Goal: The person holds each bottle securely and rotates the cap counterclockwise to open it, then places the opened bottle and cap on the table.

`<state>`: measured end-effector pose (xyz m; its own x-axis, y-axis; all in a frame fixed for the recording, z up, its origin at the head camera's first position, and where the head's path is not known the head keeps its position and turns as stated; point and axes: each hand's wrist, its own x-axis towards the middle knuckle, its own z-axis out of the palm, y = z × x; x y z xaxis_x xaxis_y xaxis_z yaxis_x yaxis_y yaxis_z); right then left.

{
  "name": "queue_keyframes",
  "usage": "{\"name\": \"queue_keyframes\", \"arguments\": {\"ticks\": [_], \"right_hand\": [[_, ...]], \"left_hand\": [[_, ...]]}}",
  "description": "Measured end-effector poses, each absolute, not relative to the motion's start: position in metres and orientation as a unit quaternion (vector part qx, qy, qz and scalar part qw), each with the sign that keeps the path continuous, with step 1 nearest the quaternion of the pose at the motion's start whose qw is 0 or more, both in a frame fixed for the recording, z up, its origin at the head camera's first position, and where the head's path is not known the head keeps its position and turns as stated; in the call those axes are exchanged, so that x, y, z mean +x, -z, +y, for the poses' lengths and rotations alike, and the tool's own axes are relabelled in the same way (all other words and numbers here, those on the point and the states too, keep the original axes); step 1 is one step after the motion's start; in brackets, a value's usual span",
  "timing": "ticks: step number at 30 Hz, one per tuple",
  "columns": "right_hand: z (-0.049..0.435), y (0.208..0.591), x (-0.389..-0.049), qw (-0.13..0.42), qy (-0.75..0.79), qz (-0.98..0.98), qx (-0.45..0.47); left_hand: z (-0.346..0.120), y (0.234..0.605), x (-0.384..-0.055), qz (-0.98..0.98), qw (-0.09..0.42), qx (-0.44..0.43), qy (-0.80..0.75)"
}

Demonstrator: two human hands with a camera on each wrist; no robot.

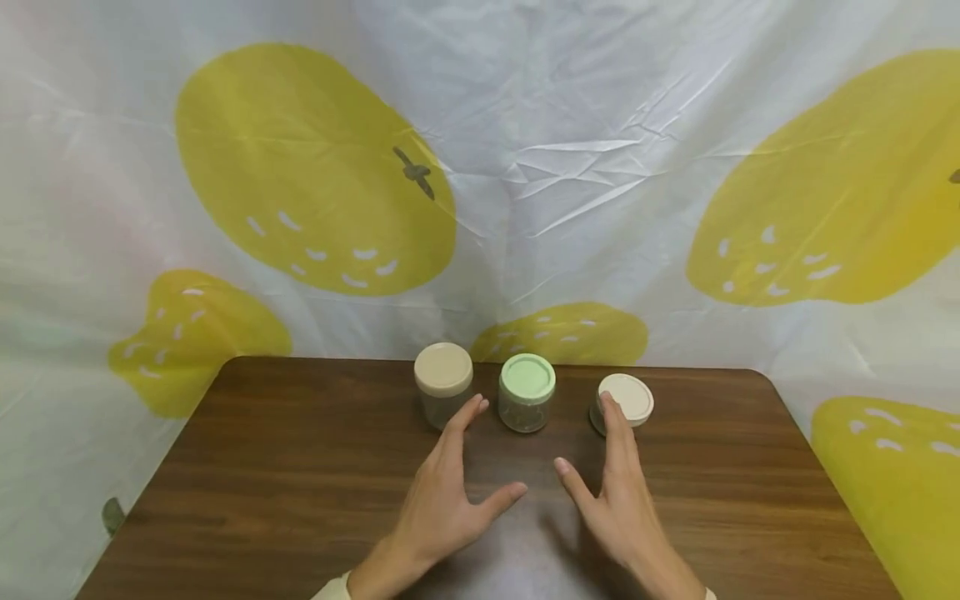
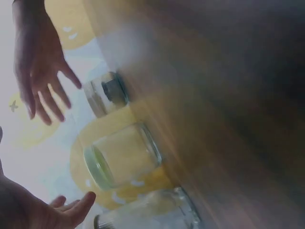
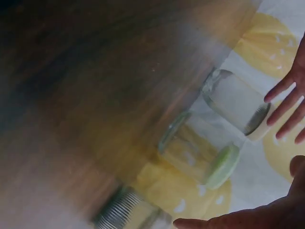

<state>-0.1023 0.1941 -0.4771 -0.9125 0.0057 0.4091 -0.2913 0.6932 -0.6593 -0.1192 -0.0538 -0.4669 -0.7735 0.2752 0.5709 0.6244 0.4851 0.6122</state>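
Note:
Three lidded clear glass jars stand in a row. The tallest jar, with a beige lid [image 1: 443,367], is on the left. In the middle is a jar with a pale green lid [image 1: 527,377], its clear glass body [image 3: 188,143] showing in the right wrist view. A short jar with a cream lid [image 1: 628,398] stands on the right; something dark shows at its base [image 2: 113,90], its kind unclear. My left hand [image 1: 442,504] hovers in front of the tall jar, fingers extended. My right hand [image 1: 618,500] is held before the short jar, its fingertips overlapping the lid in the head view; contact cannot be told.
A dark brown wooden table [image 1: 300,467] with rounded back corners carries the jars near its far edge. Behind and beside it hangs a white cloth [image 1: 570,200] printed with large yellow fruit.

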Motion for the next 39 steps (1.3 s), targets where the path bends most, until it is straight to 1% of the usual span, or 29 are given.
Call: {"name": "queue_keyframes", "arguments": {"ticks": [3,6,9,12,17,20,23,31,36,39], "right_hand": [[0.194,0.480,-0.108,0.181,-0.401,-0.895,0.079],[0.193,0.485,-0.113,0.206,-0.390,-0.893,0.089],[0.191,0.487,-0.120,0.236,-0.374,-0.891,0.105],[0.187,0.486,-0.126,0.240,-0.372,-0.890,0.112],[0.181,0.484,-0.134,0.212,-0.397,-0.888,0.096],[0.179,0.481,-0.140,0.209,-0.409,-0.884,0.090],[0.176,0.479,-0.145,0.201,-0.421,-0.880,0.090],[0.168,0.475,-0.159,0.153,-0.464,-0.870,0.066],[0.164,0.471,-0.169,0.091,-0.512,-0.854,0.035],[0.161,0.469,-0.174,0.063,-0.530,-0.846,0.011]], "left_hand": [[-0.047,0.466,-0.125,-0.833,0.190,-0.261,0.449],[-0.043,0.467,-0.133,-0.817,0.174,-0.262,0.483],[-0.039,0.471,-0.141,-0.788,0.143,-0.267,0.536],[-0.033,0.476,-0.145,-0.768,0.100,-0.256,0.578],[-0.022,0.477,-0.153,-0.765,0.040,-0.202,0.610],[-0.015,0.476,-0.160,-0.742,-0.006,-0.150,0.654],[-0.010,0.477,-0.167,-0.714,-0.036,-0.111,0.691],[0.001,0.482,-0.185,-0.690,-0.067,-0.060,0.718],[0.009,0.482,-0.195,-0.685,-0.082,-0.017,0.723],[0.014,0.480,-0.200,-0.697,-0.090,0.001,0.712]]}}
